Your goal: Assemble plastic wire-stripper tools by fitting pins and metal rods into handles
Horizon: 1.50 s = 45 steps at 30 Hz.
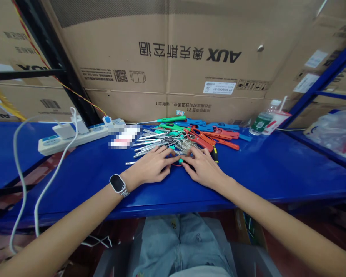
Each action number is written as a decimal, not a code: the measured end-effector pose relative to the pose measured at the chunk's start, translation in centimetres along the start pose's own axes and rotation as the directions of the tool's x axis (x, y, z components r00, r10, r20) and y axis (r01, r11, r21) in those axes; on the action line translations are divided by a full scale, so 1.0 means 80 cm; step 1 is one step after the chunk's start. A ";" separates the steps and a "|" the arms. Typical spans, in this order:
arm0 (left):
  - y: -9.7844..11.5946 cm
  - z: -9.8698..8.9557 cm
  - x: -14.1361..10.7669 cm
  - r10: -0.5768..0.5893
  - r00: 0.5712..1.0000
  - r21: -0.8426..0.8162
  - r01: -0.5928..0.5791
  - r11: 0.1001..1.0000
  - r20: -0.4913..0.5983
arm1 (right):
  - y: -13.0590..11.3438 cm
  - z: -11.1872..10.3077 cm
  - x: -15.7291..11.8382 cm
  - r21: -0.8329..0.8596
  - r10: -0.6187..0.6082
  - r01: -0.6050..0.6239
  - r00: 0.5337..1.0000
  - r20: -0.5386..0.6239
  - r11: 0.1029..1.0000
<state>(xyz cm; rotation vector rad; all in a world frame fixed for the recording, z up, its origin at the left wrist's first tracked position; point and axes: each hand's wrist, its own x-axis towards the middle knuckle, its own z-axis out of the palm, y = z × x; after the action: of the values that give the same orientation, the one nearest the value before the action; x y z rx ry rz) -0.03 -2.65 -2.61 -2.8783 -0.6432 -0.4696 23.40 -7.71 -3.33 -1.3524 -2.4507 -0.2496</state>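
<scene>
My left hand [155,164], with a watch [117,183] on its wrist, rests low over the blue table and pinches a small green plastic piece [180,161] from the left. From the other side my right hand [203,166] pinches the same piece, thumb and forefinger closed on it. A thin red strand curves below the piece; what it belongs to is unclear. Just beyond my fingers lies a heap of slim metal tubes [150,141], with red plastic handles [219,134], blue handles [198,122] and green handles [173,126]. A yellow-and-black tool handle [215,154] lies beside my right fingers.
A white power strip [75,138] with plugs and cables stands at the left. At the back right are a green-labelled bottle [259,123] and a cup with a straw [276,121]. A large cardboard box [173,23] walls off the back. Plastic bags [334,130] lie far right.
</scene>
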 end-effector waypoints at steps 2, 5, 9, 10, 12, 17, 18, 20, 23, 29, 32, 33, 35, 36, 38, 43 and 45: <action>0.005 0.002 0.003 0.010 1.000 0.024 -0.010 1.000 0.009 | 0.000 0.000 -0.001 0.001 -0.010 0.010 1.000 0.006 1.000; 0.012 0.007 0.007 0.022 1.000 0.092 -0.023 0.996 0.006 | 0.000 0.000 -0.002 0.003 -0.030 0.030 0.999 0.011 1.000; 0.018 0.012 0.013 0.053 0.999 0.262 -0.053 0.964 0.010 | 0.000 0.001 -0.003 0.015 -0.043 0.042 0.999 0.020 0.999; 0.019 0.013 0.015 0.064 0.998 0.295 -0.066 0.953 0.016 | 0.000 0.002 -0.004 0.019 -0.044 0.043 0.999 0.022 0.999; 0.021 0.014 0.017 0.092 0.995 0.331 -0.099 0.938 0.039 | 0.000 0.003 -0.003 0.026 -0.043 0.042 0.999 0.028 0.999; 0.021 0.013 0.019 0.105 0.993 0.281 -0.116 0.953 0.053 | -0.004 0.002 -0.004 0.049 -0.025 0.023 0.999 0.042 0.999; 0.021 0.012 0.019 0.105 0.993 0.263 -0.114 0.958 0.050 | -0.004 0.002 -0.005 0.056 -0.021 0.019 0.999 0.044 0.998; 0.020 0.011 0.019 0.097 0.994 0.237 -0.105 0.966 0.041 | -0.005 0.000 -0.006 0.085 -0.008 0.005 0.999 0.035 0.996; 0.017 0.007 0.018 0.075 0.997 0.180 -0.074 0.981 0.004 | 0.002 -0.003 -0.004 0.174 0.063 -0.055 0.997 -0.041 0.983; 0.001 -0.016 0.025 0.000 0.990 -0.019 -0.003 1.000 -0.144 | 0.051 -0.012 0.022 0.204 0.220 -0.178 0.954 -0.204 0.963; -0.017 -0.026 0.045 -0.037 0.975 -0.070 0.022 0.997 -0.220 | 0.076 -0.014 0.043 0.080 0.321 -0.312 0.935 -0.151 0.947; -0.023 -0.028 0.053 -0.064 0.968 -0.080 0.046 0.996 -0.244 | 0.082 -0.014 0.049 0.054 0.352 -0.348 0.929 -0.119 0.936; -0.032 -0.026 0.067 -0.116 0.953 -0.094 0.093 0.991 -0.281 | 0.087 -0.011 0.058 0.028 0.391 -0.390 0.919 -0.055 0.920; -0.035 -0.024 0.072 -0.132 0.946 -0.095 0.109 0.990 -0.295 | 0.088 -0.010 0.061 0.027 0.400 -0.400 0.916 -0.034 0.916; -0.038 -0.018 0.076 -0.149 0.937 -0.100 0.123 0.987 -0.317 | 0.088 -0.007 0.064 0.042 0.410 -0.409 0.912 -0.018 0.911; -0.041 -0.010 0.056 -0.161 0.928 -0.149 0.117 0.982 -0.336 | 0.092 -0.009 0.061 0.171 0.441 -0.424 0.894 -0.079 0.889; -0.044 -0.014 0.046 -0.201 0.911 -0.201 0.134 0.970 -0.361 | 0.095 -0.016 0.058 0.233 0.467 -0.429 0.873 -0.141 0.873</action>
<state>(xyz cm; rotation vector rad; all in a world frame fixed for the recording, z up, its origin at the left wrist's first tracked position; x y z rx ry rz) 1.29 1.68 0.00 -2.7708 -0.8164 -1.1263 27.79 -0.37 -0.49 -1.6720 -1.8767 -0.0216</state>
